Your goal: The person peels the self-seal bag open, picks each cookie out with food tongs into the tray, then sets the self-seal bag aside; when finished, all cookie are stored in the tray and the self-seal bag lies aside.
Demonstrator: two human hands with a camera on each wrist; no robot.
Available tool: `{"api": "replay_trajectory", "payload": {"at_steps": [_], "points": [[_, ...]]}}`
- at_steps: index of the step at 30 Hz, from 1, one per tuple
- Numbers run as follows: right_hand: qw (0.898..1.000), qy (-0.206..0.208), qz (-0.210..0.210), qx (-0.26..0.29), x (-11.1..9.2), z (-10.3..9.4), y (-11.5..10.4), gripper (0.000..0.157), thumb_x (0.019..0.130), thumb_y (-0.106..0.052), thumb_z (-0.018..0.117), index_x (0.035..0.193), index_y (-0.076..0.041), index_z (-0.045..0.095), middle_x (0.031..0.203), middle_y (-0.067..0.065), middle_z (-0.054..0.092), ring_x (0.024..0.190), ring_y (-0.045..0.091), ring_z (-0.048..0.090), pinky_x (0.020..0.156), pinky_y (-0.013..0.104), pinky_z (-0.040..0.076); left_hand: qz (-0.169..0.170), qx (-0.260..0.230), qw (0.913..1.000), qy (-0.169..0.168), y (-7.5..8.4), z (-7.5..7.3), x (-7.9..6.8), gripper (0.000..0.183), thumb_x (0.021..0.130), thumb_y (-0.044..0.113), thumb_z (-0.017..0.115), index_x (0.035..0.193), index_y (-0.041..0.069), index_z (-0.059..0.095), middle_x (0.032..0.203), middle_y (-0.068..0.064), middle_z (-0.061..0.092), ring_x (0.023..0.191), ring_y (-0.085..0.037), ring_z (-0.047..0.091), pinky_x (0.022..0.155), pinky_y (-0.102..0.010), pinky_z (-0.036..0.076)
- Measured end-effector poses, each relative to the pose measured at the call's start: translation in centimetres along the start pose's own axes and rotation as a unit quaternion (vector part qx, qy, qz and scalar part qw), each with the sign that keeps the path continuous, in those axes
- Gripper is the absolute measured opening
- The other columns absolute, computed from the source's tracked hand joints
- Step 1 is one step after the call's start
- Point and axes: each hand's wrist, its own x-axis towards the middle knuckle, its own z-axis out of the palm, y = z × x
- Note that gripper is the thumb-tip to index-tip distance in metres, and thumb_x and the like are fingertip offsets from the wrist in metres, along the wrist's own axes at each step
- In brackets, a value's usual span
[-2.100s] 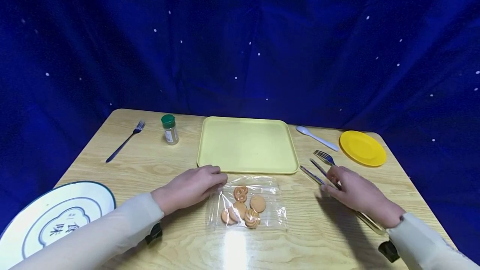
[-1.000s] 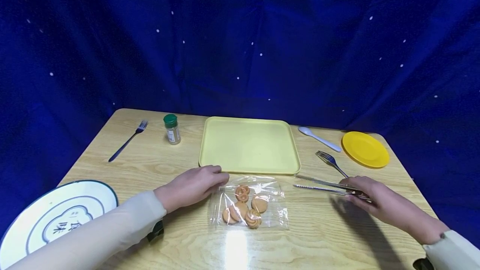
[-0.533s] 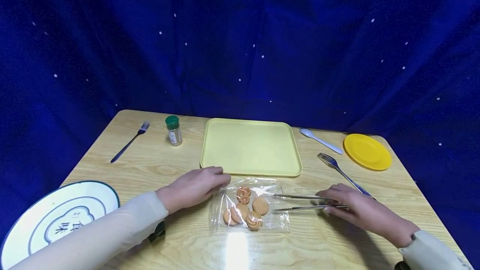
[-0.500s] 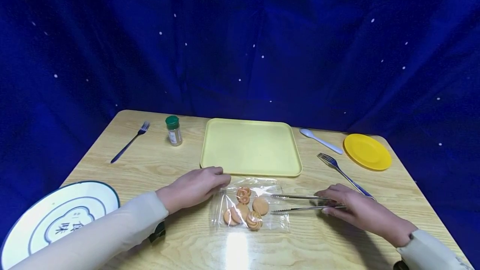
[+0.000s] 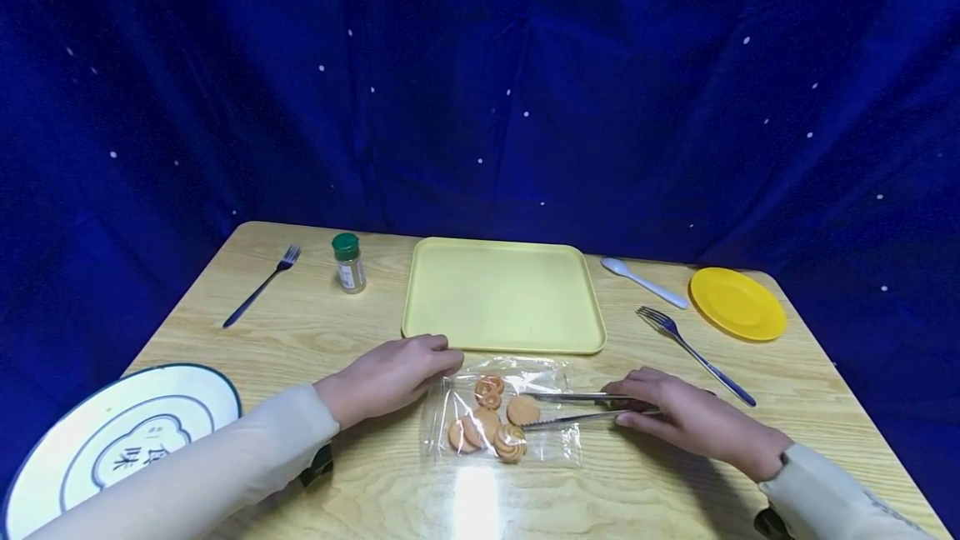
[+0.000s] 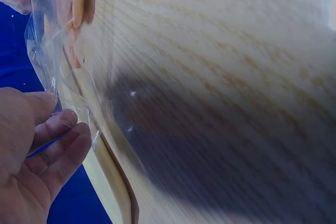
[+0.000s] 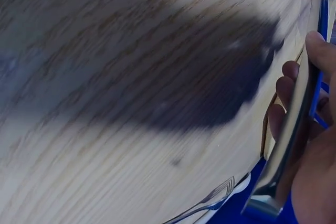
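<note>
My left hand [image 5: 393, 377] pinches the upper left corner of a clear plastic bag [image 5: 557, 447]; the left wrist view shows thumb and fingertips on the film. Several cookies show in the bag: a pretzel-shaped one [image 5: 489, 388], a swirled one [image 5: 510, 444] and plain round ones. My right hand [image 5: 682, 417] holds metal tongs [image 5: 577, 397], its thumb on one arm and fingers on the other. The tongs' arms are spread, and their toothed tips overlap the bag around the right-hand round cookie [image 5: 522, 410].
A pale yellow tray [image 5: 502, 294] lies beyond the bag. On the right are a fork [image 5: 697, 357], a white spoon [image 5: 643, 282] and a yellow plate [image 5: 738, 304]. Leftward are a green-capped shaker [image 5: 349, 263], another fork [image 5: 262, 286] and a large white plate [image 5: 202, 394] under the left sleeve.
My right hand has lifted the tongs from beside the fork, turned them leftward and brought their tips over the bag to the round cookie. The left hand stays at the bag's corner.
</note>
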Motion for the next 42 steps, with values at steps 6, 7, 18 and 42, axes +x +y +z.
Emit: {"api": "replay_trajectory", "payload": {"at_steps": [6, 7, 18, 42], "points": [[1.0, 0.024, 0.007, -0.012, -1.2, -1.1, 0.5, 0.028, 0.093, -0.025, 0.065, 0.12, -0.016, 0.065, 0.101, -0.017, 0.063, 0.089, -0.004, 0.054, 0.074, 0.021, 0.049, -0.002, 0.007, 1.0, -0.003, -0.1, 0.1, 0.0, 0.009, 0.1, 0.022, 0.053, 0.092, 0.019, 0.055, 0.081, 0.009, 0.051, 0.069, -0.004, 0.046, 0.06, -0.017, 0.044], [0.999, 0.025, 0.015, -0.015, -1.5, -1.4, 0.6, 0.028, 0.093, -0.025, 0.065, 0.12, -0.017, 0.065, 0.101, -0.018, 0.062, 0.087, -0.005, 0.053, 0.073, 0.021, 0.048, -0.003, 0.007, 1.0, -0.003, -0.1, 0.1, 0.0, 0.009, 0.1, 0.022, 0.053, 0.092, 0.019, 0.055, 0.08, 0.009, 0.051, 0.069, -0.004, 0.046, 0.059, -0.017, 0.044], [0.991, 0.1, 0.06, -0.066, -3.6, -5.2, 3.3, 0.033, 0.086, -0.009, 0.072, 0.118, -0.011, 0.066, 0.095, -0.012, 0.063, 0.082, -0.007, 0.053, 0.068, 0.011, 0.045, -0.006, 0.002, 1.0, -0.002, -0.2, 0.1, 0.0, 0.011, 0.101, 0.022, 0.052, 0.091, 0.019, 0.055, 0.08, 0.009, 0.05, 0.069, -0.004, 0.046, 0.06, -0.017, 0.045], [0.987, 0.033, 0.13, -0.093, 17.1, 0.0, 3.1, 0.021, 0.097, -0.022, 0.06, 0.112, -0.008, 0.065, 0.078, 0.002, 0.058, 0.07, 0.015, 0.051, 0.064, 0.033, 0.042, -0.016, 0.007, 0.9998, -0.01, 0.1, 0.2, 0.2, 0.013, 0.101, 0.021, 0.051, 0.089, 0.02, 0.054, 0.079, 0.008, 0.051, 0.07, -0.004, 0.046, 0.06, -0.018, 0.045]]}}
